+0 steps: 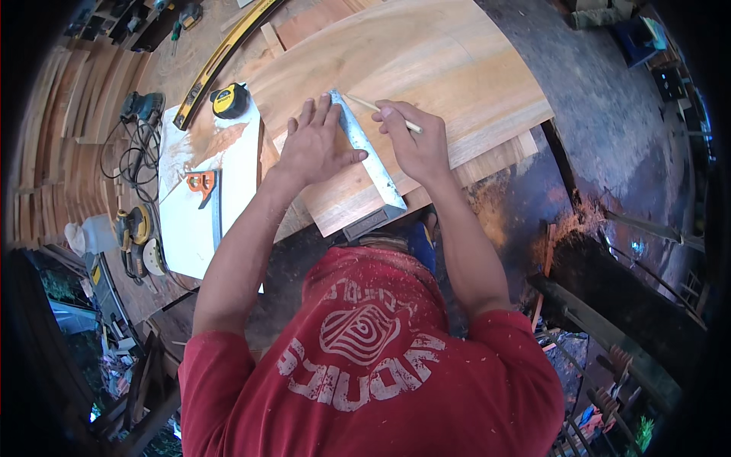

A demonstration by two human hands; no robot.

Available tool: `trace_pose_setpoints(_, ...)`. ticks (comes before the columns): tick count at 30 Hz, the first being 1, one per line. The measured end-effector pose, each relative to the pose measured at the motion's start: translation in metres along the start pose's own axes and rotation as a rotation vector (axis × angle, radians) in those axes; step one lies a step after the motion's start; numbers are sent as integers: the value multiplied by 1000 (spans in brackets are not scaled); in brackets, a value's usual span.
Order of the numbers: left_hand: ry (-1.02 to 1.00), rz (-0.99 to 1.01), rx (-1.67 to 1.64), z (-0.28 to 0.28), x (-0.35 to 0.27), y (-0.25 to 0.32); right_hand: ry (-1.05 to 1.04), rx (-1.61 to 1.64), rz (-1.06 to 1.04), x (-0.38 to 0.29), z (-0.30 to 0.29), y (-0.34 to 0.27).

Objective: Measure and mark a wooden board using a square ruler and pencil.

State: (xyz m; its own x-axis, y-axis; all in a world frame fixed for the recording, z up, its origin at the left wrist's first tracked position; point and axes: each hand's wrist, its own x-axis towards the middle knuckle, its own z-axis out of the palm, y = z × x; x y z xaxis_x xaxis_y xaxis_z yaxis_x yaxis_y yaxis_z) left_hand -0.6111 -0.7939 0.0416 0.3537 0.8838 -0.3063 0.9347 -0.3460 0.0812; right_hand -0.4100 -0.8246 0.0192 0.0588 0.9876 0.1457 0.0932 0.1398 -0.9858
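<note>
A wide wooden board [480, 80] with visible grain lies before me. Across its near corner runs the metal blade of a try square [380, 171], its dark stock against the board's near edge. My left hand [317, 145] lies with spread fingers on the board and the square, the thumb over the blade and the fingertips beside its far end. Between thumb and fingers, my right hand [420, 137] holds a light-coloured pencil [365, 103]. The pencil's tip is at the board, just right of the blade's far end.
To the left, a tape measure [229, 101] and an orange-headed combination square [203, 185] rest on a white panel [185, 240]. A yellow spirit level [220, 63] lies beyond. Corded power sanders [140, 108] and stacked wooden boards [63, 114] stand farther left.
</note>
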Motion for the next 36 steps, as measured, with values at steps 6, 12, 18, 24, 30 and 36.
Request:
trace_pose_setpoints(6, 20, 22, -14, 2, -1, -2, -16, -117, -38, 16, 10, 7)
trace_pose_setpoints(12, 29, 28, -27, 2, -3, -2, -44, -172, -91, 23, 10, 5)
trace_pose_setpoints(18, -1, 25, -1, 1, -1, -2, -73, -206, -34, 35, 6, -13)
trace_pose_setpoints(24, 1, 20, 6, 0, -1, 1, -160, -301, -150, 39, -11, -22)
trace_pose_setpoints(30, -16, 12, -16, -1, -1, 1, -472, -504, 31, -14, -65, -76)
trace_pose_setpoints(36, -2, 9, -1, 0, -2, 1, -772, -742, 268, -107, -116, -105)
